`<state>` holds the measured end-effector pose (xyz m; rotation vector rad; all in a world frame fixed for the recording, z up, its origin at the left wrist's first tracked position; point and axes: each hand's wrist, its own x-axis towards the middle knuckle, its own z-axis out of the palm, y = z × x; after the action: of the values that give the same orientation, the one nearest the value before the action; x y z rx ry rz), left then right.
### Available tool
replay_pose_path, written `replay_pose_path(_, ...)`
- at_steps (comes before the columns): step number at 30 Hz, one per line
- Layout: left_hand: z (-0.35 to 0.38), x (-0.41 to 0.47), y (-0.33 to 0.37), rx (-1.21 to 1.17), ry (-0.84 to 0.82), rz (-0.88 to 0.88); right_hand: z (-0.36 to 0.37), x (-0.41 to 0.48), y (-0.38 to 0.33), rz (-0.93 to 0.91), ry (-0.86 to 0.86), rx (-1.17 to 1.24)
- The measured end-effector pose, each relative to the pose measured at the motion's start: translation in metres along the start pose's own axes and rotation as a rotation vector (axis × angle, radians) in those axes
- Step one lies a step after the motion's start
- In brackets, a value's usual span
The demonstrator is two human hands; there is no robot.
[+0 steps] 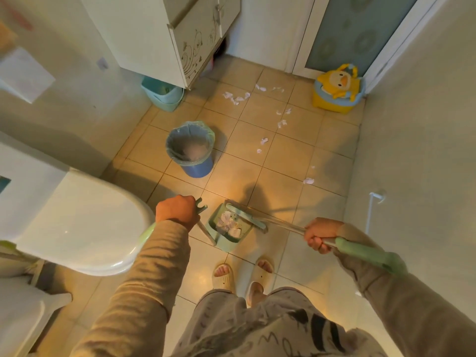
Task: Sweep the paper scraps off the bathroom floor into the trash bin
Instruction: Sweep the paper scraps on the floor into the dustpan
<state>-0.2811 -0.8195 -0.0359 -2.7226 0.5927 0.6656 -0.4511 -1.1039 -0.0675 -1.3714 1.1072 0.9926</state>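
My left hand point(176, 211) grips the green handle top of a pale green dustpan point(226, 231) standing on the tiles in front of my feet. Several white paper scraps lie inside the pan. My right hand point(320, 234) holds the broom handle point(360, 252); the broom head point(244, 217) rests across the pan's mouth. A blue trash bin point(192, 150) lined with a green bag stands beyond the pan, slightly left. Loose paper scraps point(235, 97) are scattered over the far tiles, with one scrap point(308, 180) nearer on the right.
A white toilet point(77, 228) with its lid down fills the left. A white cabinet point(180, 34) and a teal basket point(162, 94) stand at the back left. A yellow duck potty point(338, 88) sits by the door. My slippered feet point(242, 276) are below the pan.
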Motion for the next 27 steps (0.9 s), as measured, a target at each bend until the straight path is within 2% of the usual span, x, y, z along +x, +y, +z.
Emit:
replay_pose_path(3,0.003,-0.004,0.0,-0.012,0.013,0.004,0.012,-0.007,0.011,0.035,-0.037,0.037)
replay_pose_path(7,0.005,-0.008,0.0,-0.011,0.032,0.047,0.026,-0.008,0.026,0.03,0.001,0.239)
replay_pose_path(17,-0.025,0.009,0.035,0.192,0.114,0.377,0.052,-0.013,0.077,0.014,0.118,0.732)
replay_pose_path(27,-0.077,0.052,0.121,0.328,0.138,0.632,0.042,-0.022,0.11,-0.019,0.259,1.167)
